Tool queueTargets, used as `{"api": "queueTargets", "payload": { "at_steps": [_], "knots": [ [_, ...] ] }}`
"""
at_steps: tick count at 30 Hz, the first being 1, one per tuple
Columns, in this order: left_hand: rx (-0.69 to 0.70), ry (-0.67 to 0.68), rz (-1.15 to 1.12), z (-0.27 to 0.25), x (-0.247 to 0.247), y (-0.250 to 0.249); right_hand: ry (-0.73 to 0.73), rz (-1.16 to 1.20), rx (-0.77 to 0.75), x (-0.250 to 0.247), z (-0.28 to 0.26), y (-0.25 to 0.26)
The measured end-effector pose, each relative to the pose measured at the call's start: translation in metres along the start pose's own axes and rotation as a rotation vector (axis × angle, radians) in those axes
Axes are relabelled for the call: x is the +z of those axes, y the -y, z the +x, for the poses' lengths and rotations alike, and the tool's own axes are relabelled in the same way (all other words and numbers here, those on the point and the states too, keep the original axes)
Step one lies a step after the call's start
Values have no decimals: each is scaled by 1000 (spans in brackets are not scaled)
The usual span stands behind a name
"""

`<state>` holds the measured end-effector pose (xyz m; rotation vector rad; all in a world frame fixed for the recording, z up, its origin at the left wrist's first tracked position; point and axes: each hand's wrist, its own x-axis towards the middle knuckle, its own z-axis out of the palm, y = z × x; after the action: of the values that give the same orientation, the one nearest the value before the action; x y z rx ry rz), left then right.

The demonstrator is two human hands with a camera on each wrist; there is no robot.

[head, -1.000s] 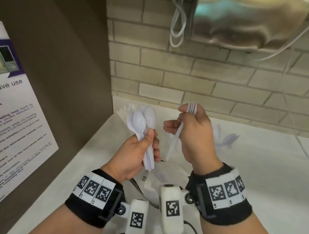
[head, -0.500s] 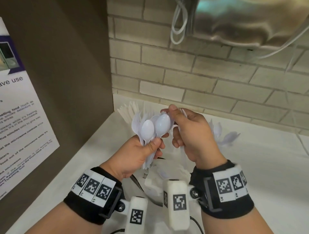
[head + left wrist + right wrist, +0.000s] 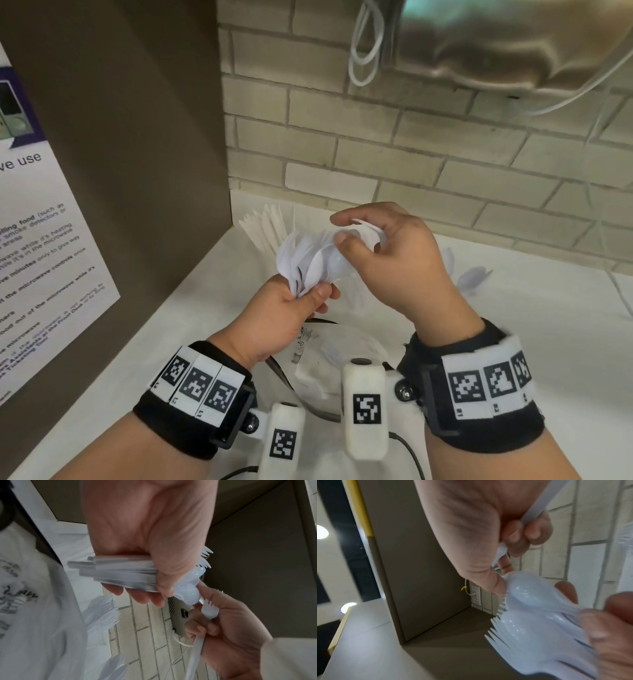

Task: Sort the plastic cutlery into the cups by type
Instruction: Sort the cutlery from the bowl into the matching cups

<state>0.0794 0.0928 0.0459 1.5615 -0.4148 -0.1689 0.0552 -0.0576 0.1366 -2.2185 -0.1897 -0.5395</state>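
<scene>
My left hand [image 3: 301, 301] grips a bundle of white plastic spoons and forks [image 3: 308, 263] by the handles [image 3: 120, 572], heads up. My right hand [image 3: 342, 233] is against the bundle's top. Its curled lower fingers hold a single white fork [image 3: 209, 609], whose handle [image 3: 537, 508] runs back along the palm. Its thumb and forefinger pinch the bowl of the top spoon [image 3: 530, 592]. Fork tines [image 3: 498, 632] stick out below the spoons. Behind the hands, white knives [image 3: 267, 226] fan up at the back left and spoons [image 3: 476, 277] at the right; the cups are hidden.
A clear plastic bag [image 3: 329, 370] lies on the white counter [image 3: 548, 342] under my wrists. A brown cabinet side [image 3: 137, 171] with a notice stands close on the left. The brick wall [image 3: 411, 154] is behind, with a metal appliance and white cables overhead.
My right hand came left from its own spot to the bundle, tucking the fork into its curled fingers. Its thumb and forefinger now pinch a spoon bowl. The bundle has tipped right.
</scene>
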Motion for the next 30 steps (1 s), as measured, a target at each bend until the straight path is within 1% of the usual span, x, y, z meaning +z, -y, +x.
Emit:
{"api": "queueTargets", "payload": {
  "at_steps": [3,7,9,11,14,16,18,22,25,28,30],
  "knots": [
    [5,-10,22,0,1,1,72,-191,-24,-2,5,4],
    [4,-17,81,-1,-2,4,249,-294,4,-13,11,11],
    [12,-5,126,-2,-4,6,313,-344,11,-19,14,13],
    [20,24,131,-3,-4,8,309,-362,-33,-20,16,10],
    [18,96,108,-5,-1,8,200,-298,-130,-15,15,6],
    [14,147,89,-5,-1,9,162,-230,-132,-14,12,7],
    [7,216,62,-6,-2,8,198,-134,-85,-17,9,8],
    [-25,383,-56,-9,-4,3,337,-14,-18,-32,11,11],
    [-29,519,-97,-11,-5,-3,537,14,2,-45,20,16],
    [-31,585,-119,-11,-3,-6,704,48,50,-51,29,16],
    [-28,628,-129,-10,-2,-8,792,77,30,-48,31,17]
  ]
}}
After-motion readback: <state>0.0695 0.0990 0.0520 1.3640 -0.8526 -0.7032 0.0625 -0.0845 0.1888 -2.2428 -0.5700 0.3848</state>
